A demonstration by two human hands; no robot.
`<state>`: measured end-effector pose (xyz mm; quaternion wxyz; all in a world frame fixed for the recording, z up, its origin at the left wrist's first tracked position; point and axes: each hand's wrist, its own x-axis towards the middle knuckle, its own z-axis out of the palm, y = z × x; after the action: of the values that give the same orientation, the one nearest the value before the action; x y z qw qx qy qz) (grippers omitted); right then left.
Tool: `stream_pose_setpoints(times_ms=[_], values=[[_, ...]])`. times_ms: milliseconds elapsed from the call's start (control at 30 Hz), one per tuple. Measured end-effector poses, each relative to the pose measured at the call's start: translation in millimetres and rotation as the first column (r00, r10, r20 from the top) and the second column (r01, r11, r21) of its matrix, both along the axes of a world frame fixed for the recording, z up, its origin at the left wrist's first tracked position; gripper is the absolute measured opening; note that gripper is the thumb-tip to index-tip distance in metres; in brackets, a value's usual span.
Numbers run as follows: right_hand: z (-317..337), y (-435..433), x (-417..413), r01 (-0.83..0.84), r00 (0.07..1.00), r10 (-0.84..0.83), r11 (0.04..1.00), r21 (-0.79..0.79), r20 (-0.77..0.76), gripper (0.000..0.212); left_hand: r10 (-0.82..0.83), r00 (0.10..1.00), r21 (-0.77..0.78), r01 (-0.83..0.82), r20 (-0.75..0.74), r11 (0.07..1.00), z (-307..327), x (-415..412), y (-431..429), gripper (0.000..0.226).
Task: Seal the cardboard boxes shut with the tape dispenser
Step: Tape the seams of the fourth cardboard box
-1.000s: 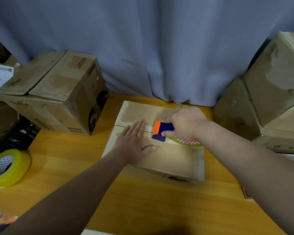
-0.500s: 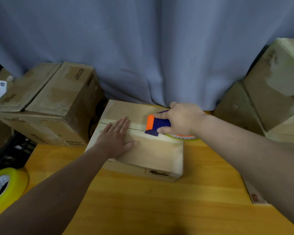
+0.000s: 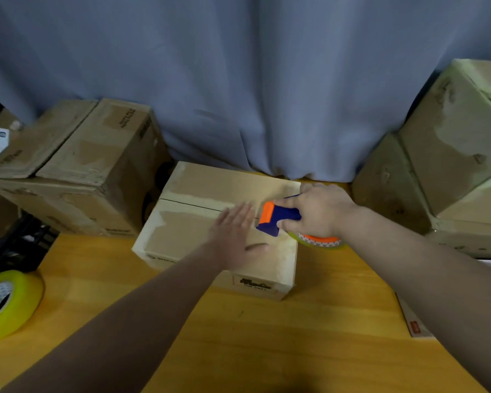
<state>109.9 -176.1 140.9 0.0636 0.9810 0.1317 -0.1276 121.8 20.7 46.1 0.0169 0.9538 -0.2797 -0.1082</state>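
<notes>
A small cardboard box [image 3: 187, 231] lies on the wooden table [image 3: 267, 336], its two top flaps meeting in a seam that runs left to right. My left hand [image 3: 234, 236] lies flat, fingers straight, on the near flap toward the right. My right hand [image 3: 315, 214] grips a blue and orange tape dispenser [image 3: 275, 218] with a yellowish tape roll, held at the right end of the seam. The dispenser's orange nose points left, just beyond my left fingertips.
Larger cardboard boxes [image 3: 77, 168] stand at the back left and a stack of boxes [image 3: 448, 165] at the right. A spare yellow tape roll [image 3: 9, 303] lies at the table's left edge. A grey curtain [image 3: 238, 80] hangs behind. A flat card [image 3: 414, 321] lies at the right.
The dispenser in my right hand has shifted from mid-seam to the seam's right end. My left hand has slid right along the near flap. The camera has shifted too.
</notes>
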Motion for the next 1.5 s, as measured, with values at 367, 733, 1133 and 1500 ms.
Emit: stream_pose_setpoints(times_ms=[367, 733, 1133, 1500], values=[[-4.5, -9.3, 1.1, -0.047, 0.998, 0.044, 0.998, 0.050, 0.052, 0.064, 0.190, 0.981, 0.054, -0.188, -0.029, 0.981, 7.2, 16.9, 53.6, 0.108], [23.1, -16.0, -8.4, -0.222, 0.967, 0.234, 0.969, -0.111, 0.104, 0.065, 0.036, 0.998, 0.009, -0.035, -0.057, 0.999, -1.8, -3.1, -8.7, 0.098], [-11.2, -63.3, -27.2, -0.071, 0.997, 0.071, 0.997, -0.002, 0.022, 0.068, 0.120, 0.992, 0.076, -0.117, -0.048, 0.990, 3.7, -11.3, -31.3, 0.097], [6.3, -62.9, -27.2, -0.125, 0.992, 0.125, 0.992, 0.014, 0.032, 0.071, 0.127, 0.991, -0.072, -0.129, -0.029, 0.989, -7.5, -39.6, -73.3, 0.106]])
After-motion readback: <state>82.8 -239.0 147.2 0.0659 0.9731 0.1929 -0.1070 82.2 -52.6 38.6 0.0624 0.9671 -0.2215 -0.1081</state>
